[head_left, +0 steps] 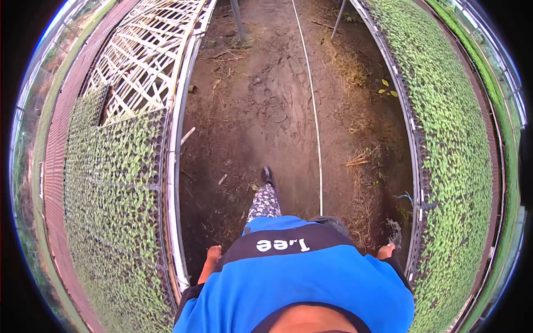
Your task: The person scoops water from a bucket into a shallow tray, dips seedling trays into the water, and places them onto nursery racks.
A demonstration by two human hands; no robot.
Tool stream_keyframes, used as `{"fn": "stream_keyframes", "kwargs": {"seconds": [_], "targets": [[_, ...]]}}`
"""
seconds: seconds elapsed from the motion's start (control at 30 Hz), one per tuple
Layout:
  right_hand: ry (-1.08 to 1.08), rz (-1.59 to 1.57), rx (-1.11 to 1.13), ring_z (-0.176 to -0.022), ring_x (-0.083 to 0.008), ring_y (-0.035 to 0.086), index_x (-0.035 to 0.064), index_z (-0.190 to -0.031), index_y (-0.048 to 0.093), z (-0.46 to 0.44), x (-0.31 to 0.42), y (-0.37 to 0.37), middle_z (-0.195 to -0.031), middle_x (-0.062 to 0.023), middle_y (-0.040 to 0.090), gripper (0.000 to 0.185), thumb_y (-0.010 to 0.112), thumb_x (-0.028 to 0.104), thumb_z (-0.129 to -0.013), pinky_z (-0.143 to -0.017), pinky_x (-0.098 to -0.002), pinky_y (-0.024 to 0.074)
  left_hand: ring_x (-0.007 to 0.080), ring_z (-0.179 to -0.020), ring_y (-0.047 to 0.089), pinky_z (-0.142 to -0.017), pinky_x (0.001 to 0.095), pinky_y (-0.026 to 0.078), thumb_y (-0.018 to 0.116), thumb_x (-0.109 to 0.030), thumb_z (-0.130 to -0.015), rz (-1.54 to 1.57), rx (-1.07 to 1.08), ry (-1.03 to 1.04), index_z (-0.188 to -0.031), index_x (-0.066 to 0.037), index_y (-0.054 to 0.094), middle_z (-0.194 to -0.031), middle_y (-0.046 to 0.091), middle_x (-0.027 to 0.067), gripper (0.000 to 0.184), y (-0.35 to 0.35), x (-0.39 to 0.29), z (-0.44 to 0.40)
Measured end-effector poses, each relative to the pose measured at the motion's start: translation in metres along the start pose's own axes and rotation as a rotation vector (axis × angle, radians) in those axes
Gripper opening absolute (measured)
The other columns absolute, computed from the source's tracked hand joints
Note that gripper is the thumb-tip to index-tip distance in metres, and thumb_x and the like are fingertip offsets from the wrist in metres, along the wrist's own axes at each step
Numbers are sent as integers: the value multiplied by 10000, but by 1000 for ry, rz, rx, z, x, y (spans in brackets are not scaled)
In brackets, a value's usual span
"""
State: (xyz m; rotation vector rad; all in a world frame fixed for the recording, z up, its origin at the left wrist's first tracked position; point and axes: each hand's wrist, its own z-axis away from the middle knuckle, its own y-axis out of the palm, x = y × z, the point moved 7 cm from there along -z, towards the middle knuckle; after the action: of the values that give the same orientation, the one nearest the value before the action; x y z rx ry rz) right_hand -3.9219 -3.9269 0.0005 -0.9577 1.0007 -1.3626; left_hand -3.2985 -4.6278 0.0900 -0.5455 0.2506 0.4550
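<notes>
My left hand (213,253) hangs low beside my body, close to the white edge rail of the left seedling bench (114,222). It is small in view and its fingers are mostly hidden, so I cannot see how they are held. On the other side, my right hand (386,251) is down near the right bench's edge, with its fingers closed. A translucent, whitish crumpled thing (393,231) sticks out from it, too small to name. Green seedlings (452,144) fill the right bench.
A dirt path (272,116) runs ahead between the benches, with a thin white line (311,83) along it. Bare white slats (147,55) show at the left bench's far end. Posts (237,19) stand farther ahead. My boot (267,175) is on the path.
</notes>
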Motion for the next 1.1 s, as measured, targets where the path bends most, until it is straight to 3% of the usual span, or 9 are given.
{"fn": "stream_keyframes", "kwargs": {"seconds": [0.17, 0.23, 0.27, 0.33, 0.57, 0.67, 0.77, 1.0, 1.1], "targets": [[78, -18, 19, -942, -376, 476, 108, -1167, 302, -68, 169, -45, -1004, -243, 494, 390, 385, 178, -793, -793, -395, 376, 291, -860, 554, -689, 411, 403, 400, -405, -789, -452, 133, 241, -818, -52, 598, -870, 583, 151, 405, -11, -95, -187], [98, -10, 14, -938, -376, 479, 110, -1156, 309, -100, 222, -68, -999, -241, 498, 375, 382, 185, -796, -789, -398, 377, 269, -865, 556, -703, 374, 412, 443, -395, -774, -587, 76, 495, -785, -43, 596, -855, 588, 149, 384, -50, -219, -247], [106, 0, 19, -936, -377, 480, 110, -1150, 312, -112, 243, -78, -997, -240, 500, 368, 380, 188, -797, -787, -399, 378, 266, -843, 561, -729, 346, 420, 482, -348, -765, -65, -24, 133, -748, -40, 591, -822, 591, 145, 327, -89, -311, -214], [126, 10, 30, -931, -378, 483, 111, -1139, 320, -133, 289, -93, -992, -238, 504, 354, 376, 195, -800, -783, -402, 380, 246, -867, 554, -763, 338, 418, 510, -312, -765, -155, -196, 399, -922, -60, 560, -876, 589, 128, 301, -139, -461, -240], [211, 43, 41, -916, -380, 493, 115, -1101, 345, -233, 449, -104, -976, -231, 518, 310, 364, 218, -809, -768, -412, 385, 174, -852, 548, -758, 277, 413, 532, -269, -774, 140, -118, 676, -1046, -52, 504, -914, 584, 92, 349, -230, -818, -351], [236, 57, 42, -910, -381, 498, 117, -1084, 356, -302, 522, -112, -969, -228, 524, 293, 359, 227, -813, -762, -416, 387, 178, -866, 544, -765, 291, 412, 536, -271, -773, 74, -197, 657, -1038, -51, 509, -928, 580, 94, 346, -256, -882, -395], [245, 66, 43, -904, -382, 502, 118, -1068, 367, -380, 602, -123, -961, -225, 531, 277, 353, 237, -817, -756, -420, 390, 201, -903, 533, -784, 312, 404, 552, -291, -760, 87, -89, 397, -1015, -55, 527, -954, 571, 114, 348, -256, -839, -509], [221, 83, -19, -910, -397, 493, 123, -1058, 373, -544, 802, -210, -960, -229, 530, 266, 363, 219, -810, -761, -433, 390, 283, -816, 560, -694, 373, 434, 509, -311, -742, -257, 80, 62, -752, -51, 600, -814, 590, 154, 276, -282, -846, -557], [159, 110, -64, -920, -396, 489, 115, -1067, 375, -633, 859, -196, -981, -233, 520, 276, 368, 198, -803, -770, -429, 390, 110, -617, 533, -549, 327, 415, 498, -317, -760, 252, 246, 416, -714, -51, 599, -672, 594, 55, 288, -294, -885, -623]]}}
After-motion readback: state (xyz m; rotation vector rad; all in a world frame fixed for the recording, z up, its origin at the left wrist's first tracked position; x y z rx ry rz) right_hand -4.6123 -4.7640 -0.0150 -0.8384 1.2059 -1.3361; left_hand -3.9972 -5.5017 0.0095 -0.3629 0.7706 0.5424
